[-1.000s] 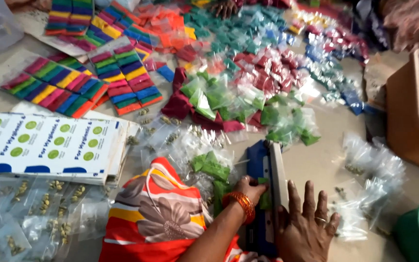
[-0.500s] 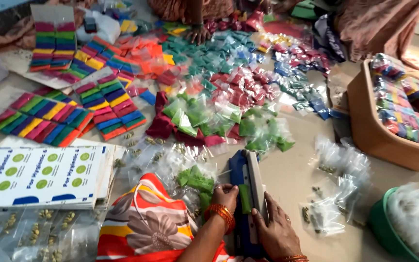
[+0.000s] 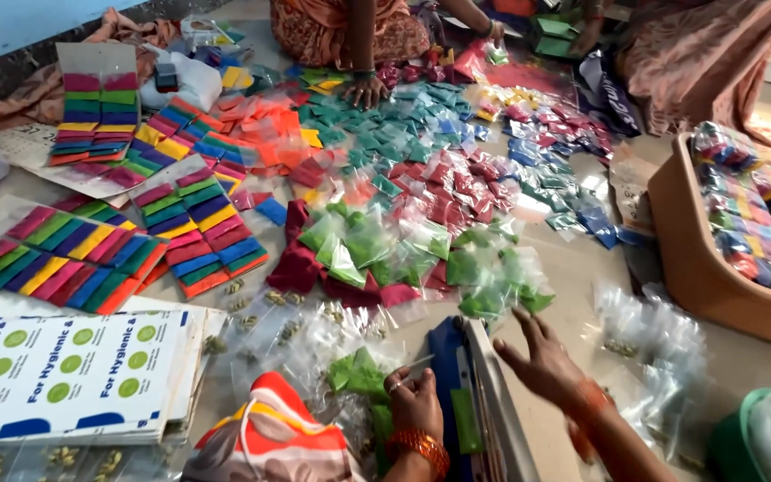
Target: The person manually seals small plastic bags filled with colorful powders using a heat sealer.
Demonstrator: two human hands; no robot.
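Those green powder packets (image 3: 360, 375) look light and slippery, so pinch the edge; your left hand (image 3: 417, 406) grips one, your right hand (image 3: 542, 361) hovers open.

green packets (image 3: 377, 250): glossy clear plastic | tub (image 3: 689, 259): matt plastic | cards (image 3: 64, 375): paper

Green powder packets (image 3: 363, 370) just beyond left hand (image 3: 417, 406) fingers; orange-red beaded bangle (image 3: 418, 444) at its wrist. Blue sealer (image 3: 457, 393) with grey bar between both hands' fingers, green packet on it. Right hand (image 3: 542, 361), orange bangle, fingertips near green sachets (image 3: 493, 286). Farther beyond fingers: maroon packets (image 3: 314, 268), red packets (image 3: 457, 187), teal packets (image 3: 385, 134), blue packets (image 3: 564, 170). Left of fingers: rainbow-striped packet sheets (image 3: 194, 223), white cards with green dots (image 3: 73, 370). Right of fingers: brown tub (image 3: 689, 259), multicoloured packets inside.
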